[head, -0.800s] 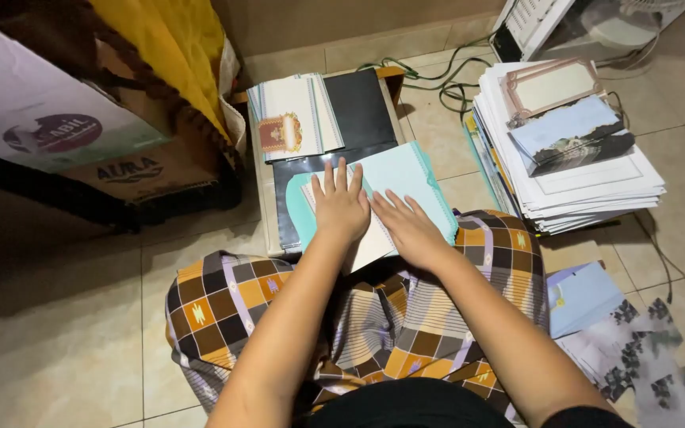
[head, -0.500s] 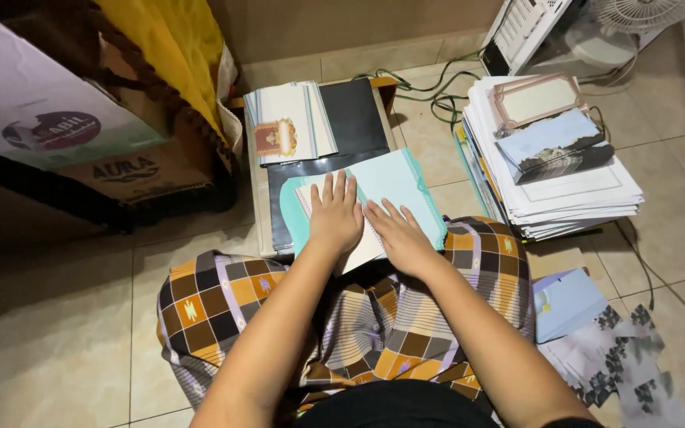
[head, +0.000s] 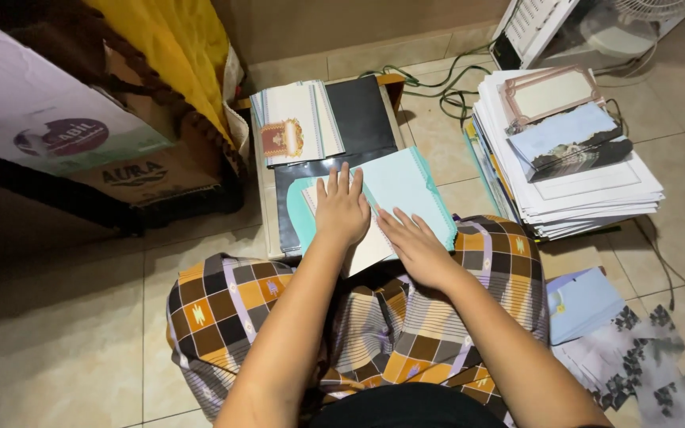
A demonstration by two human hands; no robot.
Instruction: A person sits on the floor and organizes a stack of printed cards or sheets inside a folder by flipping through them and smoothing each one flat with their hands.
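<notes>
Left hand (head: 342,209) and right hand (head: 414,244) are pressing flat, fingers spread and gripping nothing, on a teal card (head: 406,190) lying over the low board (head: 267,198) above the lap.

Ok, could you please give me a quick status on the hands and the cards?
Left hand flat on the teal card. Right hand flat on the cream sheet beside it. Both bare, nothing gripped. Card stack behind, apart.
</notes>
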